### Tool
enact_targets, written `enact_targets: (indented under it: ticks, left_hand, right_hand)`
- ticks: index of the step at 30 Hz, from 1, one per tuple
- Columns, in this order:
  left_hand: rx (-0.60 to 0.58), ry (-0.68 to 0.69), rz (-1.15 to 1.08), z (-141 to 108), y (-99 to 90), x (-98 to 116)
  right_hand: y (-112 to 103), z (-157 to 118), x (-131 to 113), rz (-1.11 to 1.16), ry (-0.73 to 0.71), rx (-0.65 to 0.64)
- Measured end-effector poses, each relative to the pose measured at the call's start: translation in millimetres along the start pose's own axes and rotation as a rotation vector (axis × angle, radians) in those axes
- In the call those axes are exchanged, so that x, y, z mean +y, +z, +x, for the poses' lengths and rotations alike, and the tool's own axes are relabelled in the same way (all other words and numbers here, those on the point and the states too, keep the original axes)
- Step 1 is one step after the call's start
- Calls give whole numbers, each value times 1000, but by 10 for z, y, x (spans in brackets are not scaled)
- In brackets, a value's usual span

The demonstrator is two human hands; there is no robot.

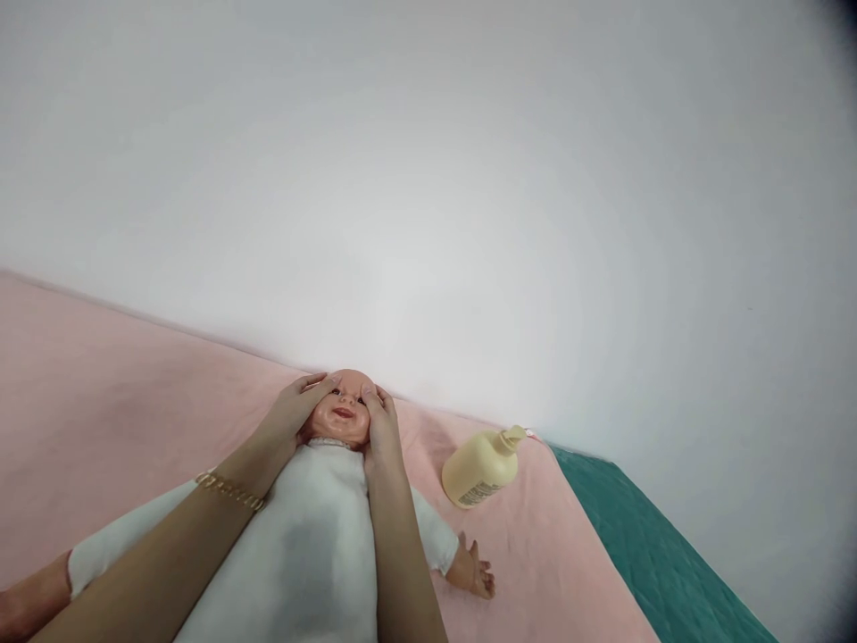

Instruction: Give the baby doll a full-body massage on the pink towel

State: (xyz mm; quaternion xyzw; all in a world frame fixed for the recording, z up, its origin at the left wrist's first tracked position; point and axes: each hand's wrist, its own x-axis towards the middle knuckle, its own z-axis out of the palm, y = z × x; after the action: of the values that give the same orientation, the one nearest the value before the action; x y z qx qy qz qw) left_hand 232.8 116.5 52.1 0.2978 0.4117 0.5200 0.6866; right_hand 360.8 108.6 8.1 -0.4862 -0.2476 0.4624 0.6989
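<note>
A baby doll [287,536] with a white cloth body lies on its back, arms spread out to both sides. My left hand [299,407], a gold bracelet on its wrist, cups one side of the doll's head, its thumb resting by the eye. Against the opposite side, my right hand [382,423] wraps round the head with its thumb near the other eye. Between both hands the doll's face stays visible. The fingers behind the head are partly hidden.
A pale yellow pump bottle [478,469] stands to the right of the doll on a pink cloth [153,393]. Farther right, a green quilted surface [649,536] shows beyond the cloth's edge. A plain white wall [428,179] rises directly behind the doll's head.
</note>
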Motion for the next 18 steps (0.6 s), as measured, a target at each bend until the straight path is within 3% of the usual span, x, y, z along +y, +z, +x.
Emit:
enact_targets:
  ticks: [11, 18]
  left_hand:
    - [-10, 68, -76, 11, -6, -53]
    - [8, 116, -101, -30, 18, -68]
  right_hand:
    - [53, -56, -103, 124, 43, -34]
    - [13, 24, -20, 140, 5, -38]
